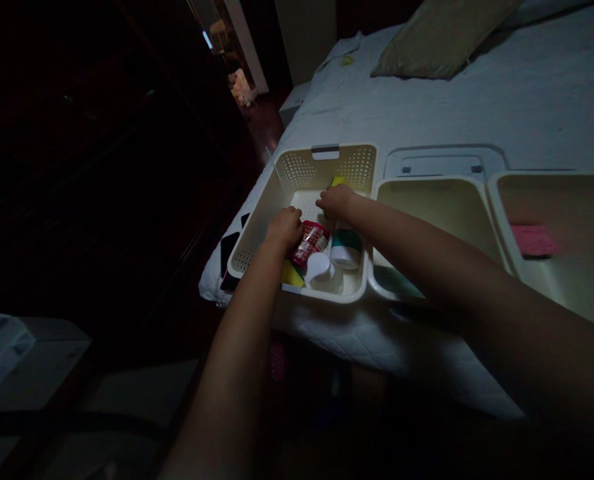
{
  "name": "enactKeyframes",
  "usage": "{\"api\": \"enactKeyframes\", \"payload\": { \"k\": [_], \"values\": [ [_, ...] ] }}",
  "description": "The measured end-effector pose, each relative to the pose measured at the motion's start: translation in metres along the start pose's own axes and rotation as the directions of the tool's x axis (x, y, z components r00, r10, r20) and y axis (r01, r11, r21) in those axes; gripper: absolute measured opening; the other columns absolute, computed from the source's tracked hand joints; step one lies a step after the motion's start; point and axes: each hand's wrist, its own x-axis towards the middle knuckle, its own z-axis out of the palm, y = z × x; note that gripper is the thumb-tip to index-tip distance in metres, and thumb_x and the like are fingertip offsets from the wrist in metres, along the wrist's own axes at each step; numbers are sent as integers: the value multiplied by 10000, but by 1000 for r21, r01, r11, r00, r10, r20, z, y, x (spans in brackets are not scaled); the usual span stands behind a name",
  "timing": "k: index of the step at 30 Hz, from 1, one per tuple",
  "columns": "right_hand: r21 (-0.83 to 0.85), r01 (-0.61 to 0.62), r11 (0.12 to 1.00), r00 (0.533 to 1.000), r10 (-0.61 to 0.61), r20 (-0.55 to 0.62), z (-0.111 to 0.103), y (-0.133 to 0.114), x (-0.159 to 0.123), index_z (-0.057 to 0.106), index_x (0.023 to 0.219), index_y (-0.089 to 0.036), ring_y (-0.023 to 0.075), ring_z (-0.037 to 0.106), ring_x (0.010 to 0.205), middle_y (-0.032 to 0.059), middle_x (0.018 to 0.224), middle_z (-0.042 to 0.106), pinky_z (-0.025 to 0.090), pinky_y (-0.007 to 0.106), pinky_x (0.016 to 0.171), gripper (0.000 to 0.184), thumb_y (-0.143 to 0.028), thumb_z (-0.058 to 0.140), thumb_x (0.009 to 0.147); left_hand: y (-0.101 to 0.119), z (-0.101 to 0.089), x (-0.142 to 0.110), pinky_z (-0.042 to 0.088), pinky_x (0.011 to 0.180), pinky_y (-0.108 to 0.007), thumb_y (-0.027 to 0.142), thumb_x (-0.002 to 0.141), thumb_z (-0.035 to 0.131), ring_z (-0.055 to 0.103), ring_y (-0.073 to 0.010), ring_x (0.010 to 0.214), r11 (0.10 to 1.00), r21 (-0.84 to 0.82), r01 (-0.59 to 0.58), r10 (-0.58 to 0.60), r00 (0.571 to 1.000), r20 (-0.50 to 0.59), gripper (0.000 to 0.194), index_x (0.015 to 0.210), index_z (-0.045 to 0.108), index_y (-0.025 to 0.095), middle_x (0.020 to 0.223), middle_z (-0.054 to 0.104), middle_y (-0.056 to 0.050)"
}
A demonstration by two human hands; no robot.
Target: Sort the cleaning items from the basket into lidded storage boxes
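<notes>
A cream plastic basket (261, 193) with perforated ends stands on the bed, and both of my hands reach into it. My left hand (285, 228) is closed, its fingers curled at the edge of a red patterned packet (311, 243); its palm side is hidden. Farther in, my right hand (335, 200) is closed around a yellow and green sponge (337, 181), which shows beyond the knuckles. Close to me in the basket are a white pump bottle (321, 272), a white tub with a green band (345, 250) and a second yellow sponge (293, 274).
Right of the basket are a cream bin (441, 200) and another bin (587, 253) with a pink cloth-like item (534, 240) in it. Dark flat objects (229, 250) lie at the bed's left edge. A pillow (437, 40) rests at the back of the bed (537, 113).
</notes>
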Motion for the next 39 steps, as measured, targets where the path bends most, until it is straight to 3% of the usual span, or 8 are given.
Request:
{"api": "enactKeyframes", "payload": {
  "k": [4, 10, 17, 23, 26, 30, 36, 39],
  "values": [
    [-9, -36, 999, 999, 36, 3, -1, 1, 1, 695, 1086, -92, 337, 577, 1159, 205, 1181, 653, 456, 434, 894, 277, -79, 494, 896, 0, 0, -1, 467, 865, -328, 189, 900, 403, 584, -245, 1087, 1000, 8, -20, 20, 1000, -15, 296, 1071, 637, 130, 1158, 634, -148],
    [111, -77, 991, 988, 91, -127, 1, 17, -10, 641, 1175, -87, 350, 612, 1085, 211, 1155, 652, 491, 415, 810, 325, -122, 487, 890, 1, 1, 0, 479, 854, -347, 174, 883, 407, 586, -264, 1082, 999, 17, -32, 32, 999, -30, 314, 1085, 640, 115, 1147, 636, -164],
    [407, -126, 905, 887, 287, -362, -1, 38, -28, 578, 1206, -91, 344, 634, 1033, 214, 1158, 651, 499, 411, 804, 368, -310, 490, 922, -4, 4, 3, 474, 901, -364, 180, 866, 437, 592, -263, 1066, 996, -82, -18, 12, 997, -76, 291, 1050, 654, 119, 1131, 640, -166],
    [826, 45, 562, 767, 510, -389, -2, 75, -55, 585, 1075, -119, 249, 646, 934, 139, 1035, 676, 541, 396, 792, 270, -324, 542, 905, -6, 5, 10, 448, 983, -374, 201, 864, 451, 580, -249, 1115, 968, -249, -24, -40, 968, -248, 303, 1089, 641, 131, 1151, 653, -143],
    [944, 172, 282, 789, 534, -303, -6, 80, -74, 553, 981, -153, 185, 653, 782, 94, 917, 671, 567, 346, 692, 191, -333, 532, 921, -3, 2, 13, 442, 1001, -378, 207, 856, 466, 590, -242, 1109, 935, -350, -56, -64, 944, -323, 292, 1074, 645, 132, 1139, 665, -135],
    [966, 233, 113, 831, 493, -258, -14, 75, -100, 527, 932, -172, 138, 646, 687, 59, 859, 663, 579, 326, 672, 139, -307, 562, 920, 5, -5, 19, 480, 929, -373, 228, 830, 477, 624, -230, 1007, 842, -525, -122, -109, 915, -389, 243, 967, 656, 137, 1049, 688, -120],
    [947, 283, 153, 826, 463, -322, -22, 75, -132, 562, 1012, -164, 164, 672, 767, 65, 876, 669, 585, 339, 733, 207, -328, 617, 899, 29, -37, 26, 500, 796, -321, 330, 828, 485, 625, -178, 814, 568, -782, -257, -212, 872, -441, 216, 804, 619, 163, 831, 663, -60],
    [940, 294, 173, 821, 458, -341, -24, 77, -151, 570, 1050, -155, 175, 680, 814, 78, 922, 673, 581, 340, 751, 254, -362, 601, 908, 44, -60, 16, 505, 781, -308, 387, 835, 504, 628, -165, 818, 411, -871, -269, -211, 901, -378, 245, 802, 611, 169, 840, 661, -55]
  ]
}}
